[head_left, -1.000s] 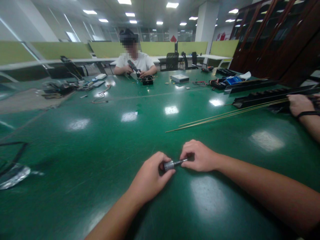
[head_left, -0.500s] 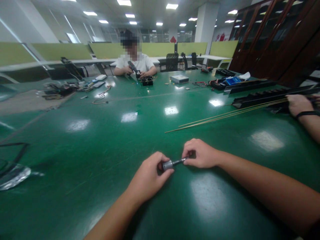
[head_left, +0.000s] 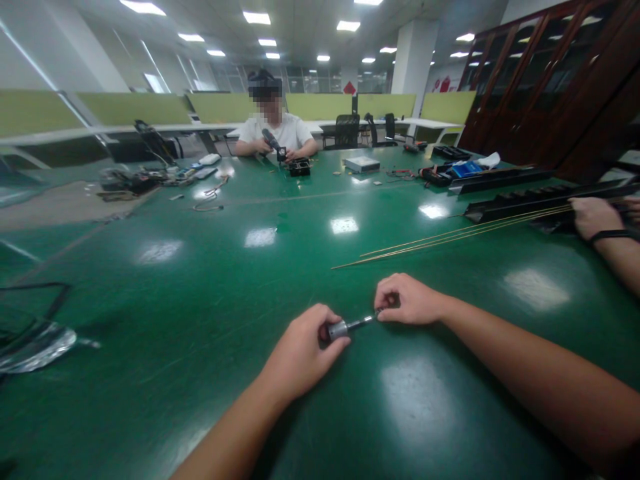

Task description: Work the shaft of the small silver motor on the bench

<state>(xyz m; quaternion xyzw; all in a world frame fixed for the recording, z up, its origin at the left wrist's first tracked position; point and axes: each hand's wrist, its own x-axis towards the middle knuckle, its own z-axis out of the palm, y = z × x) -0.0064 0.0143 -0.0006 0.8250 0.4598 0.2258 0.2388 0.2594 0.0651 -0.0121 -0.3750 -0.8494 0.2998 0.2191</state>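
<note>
My left hand (head_left: 303,347) is closed around a grey metal cylinder with a thin shaft (head_left: 339,331), gripped between thumb and fingers low over the green table (head_left: 200,307). The shaft points right, its end bright and bare. Just past that end, my right hand (head_left: 407,300) pinches a small dark piece (head_left: 379,311) between thumb and forefinger. This piece is mostly covered by the fingertips, so its kind cannot be made out. Both forearms reach in from the bottom and right edges.
Long thin brass-coloured rods (head_left: 395,251) lie beyond my right hand. At the right, another person's hand (head_left: 595,217) touches black channel pieces (head_left: 520,200). A person (head_left: 275,133) across the table holds a power tool (head_left: 273,140). Electronic parts (head_left: 135,180) lie far left; shiny foil (head_left: 40,347) is nearer.
My right hand has drawn slightly right, away from the shaft, whose bright end now shows. The left hand keeps hold of the cylinder. The whole view has tipped up a little.
</note>
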